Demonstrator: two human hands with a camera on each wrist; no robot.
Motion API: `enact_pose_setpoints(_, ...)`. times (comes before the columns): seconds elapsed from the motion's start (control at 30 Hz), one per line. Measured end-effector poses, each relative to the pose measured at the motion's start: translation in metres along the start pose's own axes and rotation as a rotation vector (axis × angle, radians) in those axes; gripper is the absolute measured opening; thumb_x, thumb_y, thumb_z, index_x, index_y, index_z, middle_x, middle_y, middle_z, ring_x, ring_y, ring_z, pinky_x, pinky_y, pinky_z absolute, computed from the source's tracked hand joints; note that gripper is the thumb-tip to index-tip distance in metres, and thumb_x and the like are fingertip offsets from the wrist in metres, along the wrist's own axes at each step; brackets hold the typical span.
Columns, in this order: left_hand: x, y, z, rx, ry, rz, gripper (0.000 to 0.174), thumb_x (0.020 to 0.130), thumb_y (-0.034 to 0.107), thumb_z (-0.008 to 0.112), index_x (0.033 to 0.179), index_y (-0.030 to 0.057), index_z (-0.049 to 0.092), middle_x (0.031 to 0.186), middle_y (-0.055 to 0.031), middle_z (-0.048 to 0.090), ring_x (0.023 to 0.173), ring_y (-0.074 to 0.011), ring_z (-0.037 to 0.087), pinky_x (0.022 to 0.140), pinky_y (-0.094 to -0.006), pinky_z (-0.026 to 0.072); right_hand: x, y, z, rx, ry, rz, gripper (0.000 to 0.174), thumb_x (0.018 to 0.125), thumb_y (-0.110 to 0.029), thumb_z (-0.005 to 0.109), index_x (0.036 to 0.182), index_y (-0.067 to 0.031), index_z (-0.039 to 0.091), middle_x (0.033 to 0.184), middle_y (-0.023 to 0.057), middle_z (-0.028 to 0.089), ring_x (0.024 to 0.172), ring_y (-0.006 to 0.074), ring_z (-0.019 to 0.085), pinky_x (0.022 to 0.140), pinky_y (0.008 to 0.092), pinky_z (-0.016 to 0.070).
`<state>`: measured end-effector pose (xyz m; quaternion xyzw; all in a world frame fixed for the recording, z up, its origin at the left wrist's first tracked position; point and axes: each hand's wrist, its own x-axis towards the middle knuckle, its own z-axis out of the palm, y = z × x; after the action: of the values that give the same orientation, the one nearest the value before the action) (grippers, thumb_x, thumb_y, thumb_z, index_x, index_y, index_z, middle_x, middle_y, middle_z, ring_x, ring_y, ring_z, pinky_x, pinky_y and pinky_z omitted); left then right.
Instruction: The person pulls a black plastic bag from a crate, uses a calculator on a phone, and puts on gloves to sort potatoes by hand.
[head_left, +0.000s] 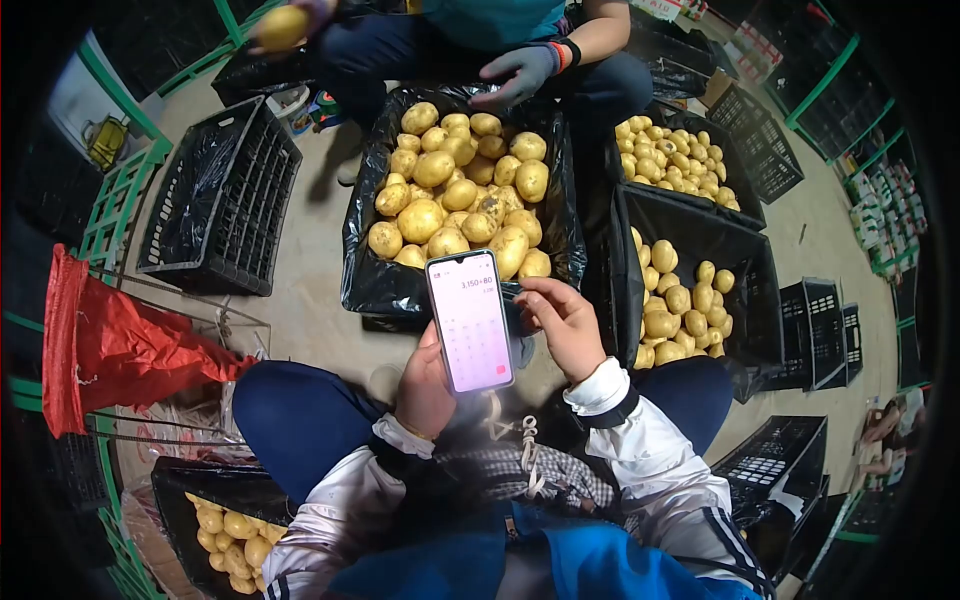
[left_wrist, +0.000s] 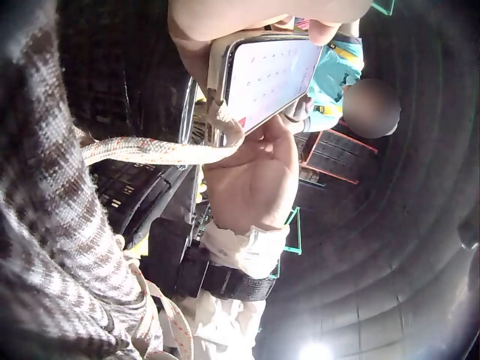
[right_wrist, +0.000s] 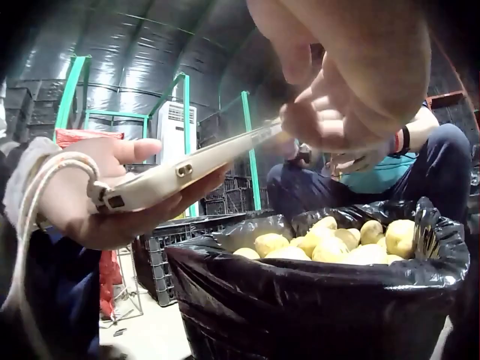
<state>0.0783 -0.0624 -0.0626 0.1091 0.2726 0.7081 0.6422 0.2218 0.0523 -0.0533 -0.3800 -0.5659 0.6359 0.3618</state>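
Note:
A white-cased smartphone (head_left: 470,330) with a calculator on its lit screen stands out in the middle of the head view. My left hand (head_left: 424,390) holds it along its lower left side; in the right wrist view the fingers pass beneath the case. From the phone's lower end hangs a braided cord (right_wrist: 45,172). Close by the phone's upper right edge is my right hand (head_left: 566,325), fingers loosely bent, with nothing held in it. Beyond the phone, potatoes (head_left: 455,185) fill a crate lined with black plastic (head_left: 362,270).
Opposite sits a person with one gloved hand (head_left: 520,75) over the crate and a potato (head_left: 283,28) in the other. Lined crates of potatoes (head_left: 690,310) stand at right. To the left are a black crate (head_left: 225,200) and a red sack (head_left: 120,340).

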Motion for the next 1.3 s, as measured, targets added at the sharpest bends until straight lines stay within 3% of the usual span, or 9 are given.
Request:
enact_pose_setpoints(0.07, 0.0, 0.0, 0.0, 0.002, 0.002, -0.007, 0.052, 0.089, 0.022, 0.029, 0.137, 0.0036, 0.025, 0.132, -0.015, 0.044, 0.119, -0.0262, 0.048, 0.098, -0.0414, 0.0406, 0.001, 0.006, 0.003, -0.007, -0.066, -0.001, 0.025, 0.091, -0.01, 0.053, 0.113, 0.0, 0.057, 0.092, 0.0036, 0.064, 0.078, 0.0081, 0.057, 0.07, 0.0215, 0.0462)
enact_pose_setpoints(0.23, 0.001, 0.001, -0.003, 0.065, -0.031, -0.028, 0.059, 0.087, 0.024, 0.029, 0.141, 0.0056, 0.017, 0.137, -0.0142, 0.04, 0.124, -0.0273, 0.043, 0.102, -0.0432, 0.0368, -0.004, 0.008, 0.007, -0.002, -0.235, 0.054, 0.032, 0.093, -0.011, 0.046, 0.124, -0.0007, 0.051, 0.108, 0.0032, 0.06, 0.095, 0.0086, 0.055, 0.081, 0.0226, 0.0446)
enact_pose_setpoints(0.33, 0.001, -0.001, -0.006, 0.074, 0.001, -0.019, 0.059, 0.086, 0.024, 0.029, 0.141, 0.0054, 0.018, 0.136, -0.0151, 0.04, 0.123, -0.0273, 0.044, 0.101, -0.043, 0.0377, -0.009, 0.003, 0.011, 0.169, -0.256, 0.174, 0.034, 0.093, -0.01, 0.043, 0.125, -0.0003, 0.049, 0.108, 0.004, 0.06, 0.096, 0.01, 0.056, 0.083, 0.0236, 0.0445)
enact_pose_setpoints(0.57, 0.001, -0.001, -0.005, 0.024, -0.01, -0.002, 0.057, 0.086, 0.023, 0.031, 0.14, 0.005, 0.021, 0.134, -0.0132, 0.042, 0.121, -0.0256, 0.046, 0.099, -0.0411, 0.0392, -0.013, 0.001, 0.011, 0.149, -0.288, 0.212, 0.035, 0.094, -0.011, 0.041, 0.126, 0.0001, 0.048, 0.108, 0.0044, 0.06, 0.096, 0.0108, 0.056, 0.084, 0.0242, 0.0448)
enact_pose_setpoints(0.73, 0.0, -0.001, -0.006, 0.062, -0.008, -0.017, 0.06, 0.086, 0.024, 0.029, 0.142, 0.0065, 0.017, 0.136, -0.0122, 0.04, 0.123, -0.0262, 0.044, 0.101, -0.0423, 0.0379, -0.013, 0.007, 0.01, 0.087, -0.294, 0.166, 0.033, 0.096, -0.011, 0.041, 0.126, -0.001, 0.048, 0.102, 0.0017, 0.061, 0.085, 0.006, 0.054, 0.074, 0.0202, 0.0443)
enact_pose_setpoints(0.97, 0.0, -0.002, -0.008, 0.074, -0.012, -0.016, 0.059, 0.087, 0.025, 0.028, 0.142, 0.0064, 0.017, 0.136, -0.0129, 0.04, 0.123, -0.0264, 0.044, 0.1, -0.0431, 0.0387, -0.012, 0.004, 0.011, 0.054, -0.298, 0.161, 0.033, 0.095, -0.01, 0.04, 0.126, -0.0011, 0.048, 0.1, 0.0002, 0.061, 0.079, 0.004, 0.052, 0.069, 0.0186, 0.043)
enact_pose_setpoints(1.03, 0.001, -0.002, -0.01, 0.077, -0.013, -0.014, 0.058, 0.087, 0.024, 0.028, 0.142, 0.0065, 0.017, 0.136, -0.013, 0.04, 0.123, -0.0264, 0.044, 0.1, -0.0433, 0.0386, -0.011, 0.002, 0.009, 0.001, -0.324, 0.202, 0.032, 0.095, -0.008, 0.04, 0.125, 0.0018, 0.048, 0.112, 0.0087, 0.058, 0.1, 0.0138, 0.057, 0.086, 0.0273, 0.0471)
enact_pose_setpoints(1.27, 0.0, -0.003, -0.01, 0.043, -0.015, -0.014, 0.058, 0.087, 0.023, 0.028, 0.142, 0.007, 0.017, 0.136, -0.0128, 0.04, 0.124, -0.0267, 0.044, 0.101, -0.0437, 0.0374, -0.01, 0.004, 0.009, 0.024, -0.323, 0.22, 0.032, 0.095, -0.01, 0.041, 0.124, 0.0014, 0.048, 0.111, 0.0081, 0.058, 0.099, 0.0135, 0.057, 0.086, 0.0275, 0.0471)
enact_pose_setpoints(1.3, 0.0, -0.003, -0.01, 0.042, -0.014, -0.012, 0.058, 0.087, 0.023, 0.028, 0.142, 0.0068, 0.017, 0.136, -0.0129, 0.04, 0.124, -0.0269, 0.043, 0.101, -0.0436, 0.0371, -0.01, 0.004, 0.01, 0.03, -0.31, 0.203, 0.033, 0.095, -0.01, 0.041, 0.125, -0.0002, 0.049, 0.103, 0.0029, 0.059, 0.087, 0.008, 0.053, 0.076, 0.0225, 0.0441)
